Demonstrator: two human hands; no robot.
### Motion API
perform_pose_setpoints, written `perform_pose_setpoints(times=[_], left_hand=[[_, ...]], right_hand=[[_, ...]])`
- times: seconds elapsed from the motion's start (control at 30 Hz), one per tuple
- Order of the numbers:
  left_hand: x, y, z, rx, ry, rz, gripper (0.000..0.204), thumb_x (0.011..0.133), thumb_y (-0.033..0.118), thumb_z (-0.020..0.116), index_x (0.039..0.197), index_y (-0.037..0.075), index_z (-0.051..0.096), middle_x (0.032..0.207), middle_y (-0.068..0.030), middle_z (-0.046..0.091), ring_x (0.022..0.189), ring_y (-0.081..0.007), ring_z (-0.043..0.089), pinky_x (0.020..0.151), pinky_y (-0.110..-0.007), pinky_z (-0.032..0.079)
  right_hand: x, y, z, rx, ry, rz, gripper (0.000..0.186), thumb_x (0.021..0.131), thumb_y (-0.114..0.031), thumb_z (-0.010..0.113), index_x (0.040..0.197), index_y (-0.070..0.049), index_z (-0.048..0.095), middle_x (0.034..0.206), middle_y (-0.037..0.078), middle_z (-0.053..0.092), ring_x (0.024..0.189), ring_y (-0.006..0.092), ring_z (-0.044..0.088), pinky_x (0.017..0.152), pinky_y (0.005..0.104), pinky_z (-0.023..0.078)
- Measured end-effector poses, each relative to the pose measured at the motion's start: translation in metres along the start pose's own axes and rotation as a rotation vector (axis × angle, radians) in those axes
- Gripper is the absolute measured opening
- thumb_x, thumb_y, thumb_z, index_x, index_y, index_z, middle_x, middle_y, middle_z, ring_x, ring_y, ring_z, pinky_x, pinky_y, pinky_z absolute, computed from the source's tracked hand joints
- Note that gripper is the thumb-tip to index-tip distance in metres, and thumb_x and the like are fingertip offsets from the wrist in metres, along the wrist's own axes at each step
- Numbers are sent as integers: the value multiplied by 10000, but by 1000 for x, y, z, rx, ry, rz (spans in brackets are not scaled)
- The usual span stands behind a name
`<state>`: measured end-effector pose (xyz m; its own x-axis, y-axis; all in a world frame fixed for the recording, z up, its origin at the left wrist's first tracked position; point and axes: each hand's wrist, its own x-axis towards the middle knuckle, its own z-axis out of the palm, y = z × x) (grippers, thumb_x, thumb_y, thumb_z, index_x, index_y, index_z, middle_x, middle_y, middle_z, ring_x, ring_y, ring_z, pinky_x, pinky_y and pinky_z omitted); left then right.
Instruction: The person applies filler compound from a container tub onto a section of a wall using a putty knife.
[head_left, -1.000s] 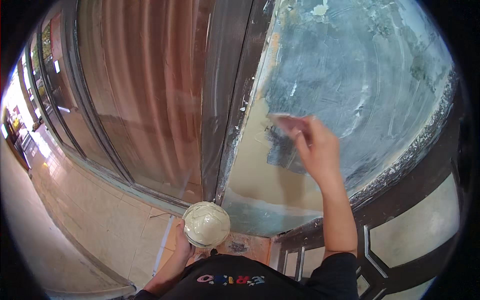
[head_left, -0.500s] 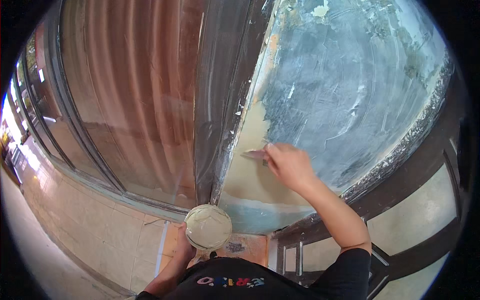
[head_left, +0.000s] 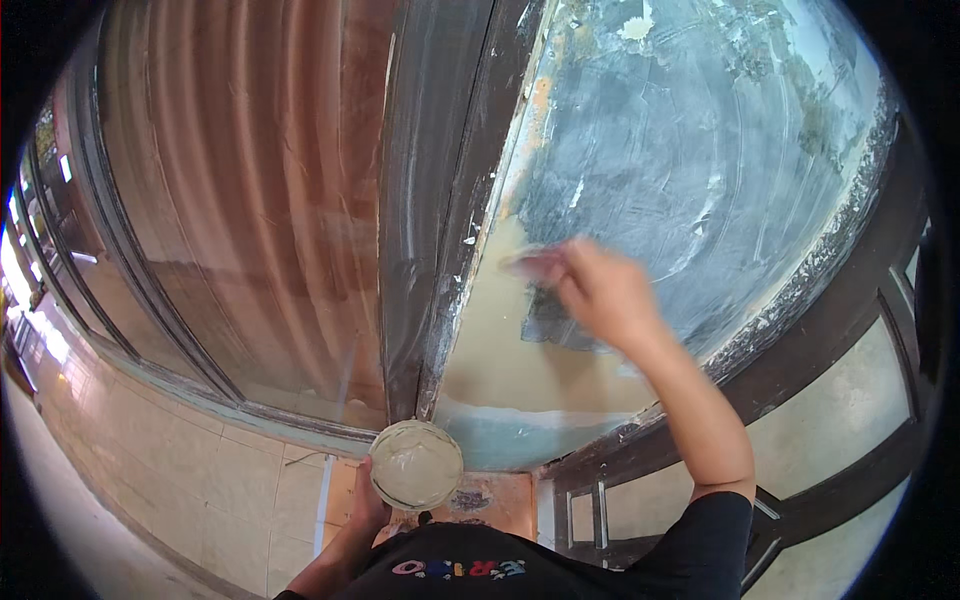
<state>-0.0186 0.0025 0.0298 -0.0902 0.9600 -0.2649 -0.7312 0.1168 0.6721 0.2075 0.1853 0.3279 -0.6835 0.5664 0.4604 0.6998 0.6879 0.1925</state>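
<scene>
In my right hand (head_left: pixel 608 290) is a putty knife (head_left: pixel 540 262), smeared by motion, its blade at the left side of the wall panel. The knife is over the upper part of a smooth cream patch of putty (head_left: pixel 485 350), close to the dark wooden frame. Above and to the right, the wall (head_left: pixel 640 170) is mottled blue-grey with scratches and pale flakes. Low in front of my body, my left hand (head_left: pixel 368 500) grips the side of a round tub (head_left: pixel 458 470). Cream putty (head_left: pixel 412 462) lies inside it; the fingers under the tub are hidden.
Left of the wall stands a dark wooden post (head_left: pixel 420 200) with a glass pane and reddish-brown curtain (head_left: pixel 270 170) beside it. A dark frame with pale panels (head_left: pixel 835 385) borders the right. Tiled floor (head_left: pixel 200 440) runs along the lower left.
My right hand and the putty knife have moved up along the wall and slightly right. The cream patch reaches further right. My left hand and the tub are a little lower in view.
</scene>
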Motion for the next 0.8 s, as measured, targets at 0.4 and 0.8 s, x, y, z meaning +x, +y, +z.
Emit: perform_pose_setpoints(times=[0.4, 0.8], left_hand=[[9, 2, -6, -53, 15, -1, 489, 943, 395, 240, 1178, 31, 465, 1132, -107, 554, 1053, -229, 536, 885, -347, 441], [12, -6, -10, -6, -22, 57, 502, 948, 401, 241, 1215, 23, 439, 1174, -127, 531, 1073, -233, 527, 901, -358, 429]], right_hand=[[14, 4, -23, 130, 90, 37, 145, 802, -133, 556, 932, -73, 538, 802, 135, 596, 749, 327, 596, 601, 411, 479], [13, -2, -5, 131, 9, 31, 151, 822, -160, 539, 944, -72, 527, 771, 144, 595, 708, 334, 599, 599, 415, 483]])
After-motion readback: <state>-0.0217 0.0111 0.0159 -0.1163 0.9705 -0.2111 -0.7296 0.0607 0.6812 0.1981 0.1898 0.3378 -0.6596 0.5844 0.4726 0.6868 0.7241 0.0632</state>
